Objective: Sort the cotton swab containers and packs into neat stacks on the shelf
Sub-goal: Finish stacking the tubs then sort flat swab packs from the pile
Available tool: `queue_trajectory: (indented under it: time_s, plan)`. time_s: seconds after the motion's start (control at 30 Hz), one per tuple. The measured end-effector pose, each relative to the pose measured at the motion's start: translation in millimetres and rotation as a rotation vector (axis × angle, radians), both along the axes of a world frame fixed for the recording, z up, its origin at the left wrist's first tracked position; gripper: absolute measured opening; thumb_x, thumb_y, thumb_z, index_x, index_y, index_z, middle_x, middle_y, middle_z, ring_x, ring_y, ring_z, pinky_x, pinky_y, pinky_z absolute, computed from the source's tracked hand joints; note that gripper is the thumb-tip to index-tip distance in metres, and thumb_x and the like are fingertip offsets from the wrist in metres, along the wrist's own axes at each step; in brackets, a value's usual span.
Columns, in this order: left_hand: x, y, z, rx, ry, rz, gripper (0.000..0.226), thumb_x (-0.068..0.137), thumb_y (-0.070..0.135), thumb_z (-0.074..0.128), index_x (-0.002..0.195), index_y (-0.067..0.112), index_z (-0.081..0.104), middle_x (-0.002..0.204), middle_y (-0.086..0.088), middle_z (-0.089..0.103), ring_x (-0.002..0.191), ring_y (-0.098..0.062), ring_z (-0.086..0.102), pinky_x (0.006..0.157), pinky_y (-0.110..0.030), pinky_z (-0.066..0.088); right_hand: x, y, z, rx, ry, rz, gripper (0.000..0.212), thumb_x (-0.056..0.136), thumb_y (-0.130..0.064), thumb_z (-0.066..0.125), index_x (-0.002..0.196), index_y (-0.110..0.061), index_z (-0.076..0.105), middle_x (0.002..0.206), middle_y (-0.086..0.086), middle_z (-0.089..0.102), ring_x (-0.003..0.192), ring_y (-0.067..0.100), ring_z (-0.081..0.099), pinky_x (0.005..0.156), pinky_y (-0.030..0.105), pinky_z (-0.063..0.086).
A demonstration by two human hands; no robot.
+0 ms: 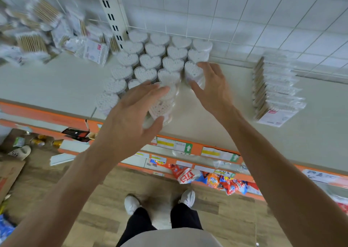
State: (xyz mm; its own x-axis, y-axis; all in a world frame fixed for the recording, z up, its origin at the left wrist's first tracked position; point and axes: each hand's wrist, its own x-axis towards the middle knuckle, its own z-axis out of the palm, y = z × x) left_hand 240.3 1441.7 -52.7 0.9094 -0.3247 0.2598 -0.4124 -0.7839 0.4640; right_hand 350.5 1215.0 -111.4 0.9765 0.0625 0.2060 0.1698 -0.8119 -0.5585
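Observation:
Several clear heart-shaped cotton swab containers stand in tight rows on the pale shelf. My left hand hovers with spread fingers over the frontmost stack of heart containers, thumb at its lower side. My right hand is open beside the right-hand front container, fingertips touching or nearly touching it. A loose heap of flat cotton swab packs lies at the shelf's left. A neat row of flat packs stands at the right.
A white wire grid backs the shelf, with a slotted upright. The shelf edge is orange with price labels. Snack bags sit on a lower shelf. Boxes and a slipper lie on the wooden floor.

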Motion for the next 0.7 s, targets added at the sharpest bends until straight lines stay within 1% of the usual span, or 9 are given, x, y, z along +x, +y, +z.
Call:
queue_trajectory:
  time_s: [0.13, 0.33, 0.4, 0.5, 0.57, 0.63, 0.7]
  plan:
    - [11.0, 1.6, 1.5, -0.011, -0.019, -0.054, 0.056, 0.090, 0.028, 0.060, 0.145, 0.018, 0.050, 0.144, -0.004, 0.053, 0.142, -0.017, 0.038, 0.116, -0.014, 0.021, -1.6, 2.9, 3.1, -0.038, 0.000, -0.054, 0.049, 0.093, -0.028, 0.068, 0.138, -0.016, 0.053, 0.132, 0.012, 0.055, 0.112, 0.032, 0.059, 0.093, 0.035, 0.045]
    - [11.4, 6.8, -1.3, -0.026, -0.009, -0.081, 0.059, 0.089, 0.037, 0.054, 0.145, 0.020, 0.050, 0.143, -0.003, 0.053, 0.142, -0.017, 0.038, 0.114, -0.009, 0.018, -6.4, 8.2, 11.4, -0.101, 0.057, -0.073, 0.054, 0.094, -0.032, 0.066, 0.143, -0.020, 0.048, 0.140, 0.010, 0.050, 0.121, 0.032, 0.056, 0.097, 0.038, 0.046]
    - [7.7, 11.5, -1.6, -0.040, -0.011, -0.088, 0.059, 0.089, 0.038, 0.054, 0.145, 0.021, 0.050, 0.144, -0.003, 0.052, 0.143, -0.017, 0.038, 0.115, -0.012, 0.020, -16.2, 10.7, 18.3, -0.109, 0.048, -0.081, 0.062, 0.093, -0.035, 0.067, 0.148, -0.021, 0.043, 0.147, 0.009, 0.045, 0.127, 0.031, 0.052, 0.100, 0.039, 0.046]
    - [2.7, 23.0, -2.8, -0.052, -0.020, -0.081, 0.058, 0.089, 0.023, 0.068, 0.144, 0.021, 0.051, 0.145, -0.001, 0.052, 0.143, -0.015, 0.038, 0.114, -0.020, 0.027, -44.3, 21.5, 36.7, -0.080, -0.028, -0.079, 0.068, 0.091, -0.033, 0.067, 0.151, -0.019, 0.038, 0.153, 0.008, 0.041, 0.132, 0.030, 0.047, 0.105, 0.039, 0.043]
    - [-0.2, 33.2, -3.6, -0.080, -0.015, -0.064, 0.060, 0.086, 0.016, 0.071, 0.143, 0.020, 0.053, 0.143, 0.000, 0.053, 0.141, -0.017, 0.040, 0.112, -0.024, 0.032, -69.1, 37.9, 51.3, -0.079, -0.049, -0.020, 0.068, 0.091, -0.031, 0.066, 0.151, -0.017, 0.039, 0.154, 0.006, 0.040, 0.135, 0.028, 0.045, 0.108, 0.036, 0.039]
    - [-3.5, 45.9, -5.9, -0.098, -0.005, -0.070, 0.060, 0.085, 0.017, 0.071, 0.142, 0.020, 0.053, 0.142, -0.001, 0.054, 0.139, -0.020, 0.043, 0.108, -0.031, 0.041, -89.1, 57.6, 60.8, -0.113, -0.040, 0.056, 0.068, 0.091, -0.032, 0.067, 0.151, -0.016, 0.039, 0.155, 0.007, 0.040, 0.138, 0.026, 0.043, 0.111, 0.036, 0.038]
    - [-7.7, 62.2, -7.7, -0.087, -0.003, -0.082, 0.062, 0.086, 0.016, 0.072, 0.144, 0.022, 0.051, 0.143, -0.001, 0.053, 0.139, -0.020, 0.043, 0.108, -0.032, 0.041, -100.9, 78.2, 65.8, -0.146, -0.006, 0.118, 0.070, 0.091, -0.034, 0.068, 0.151, -0.015, 0.038, 0.156, 0.007, 0.039, 0.144, 0.024, 0.037, 0.116, 0.037, 0.035]
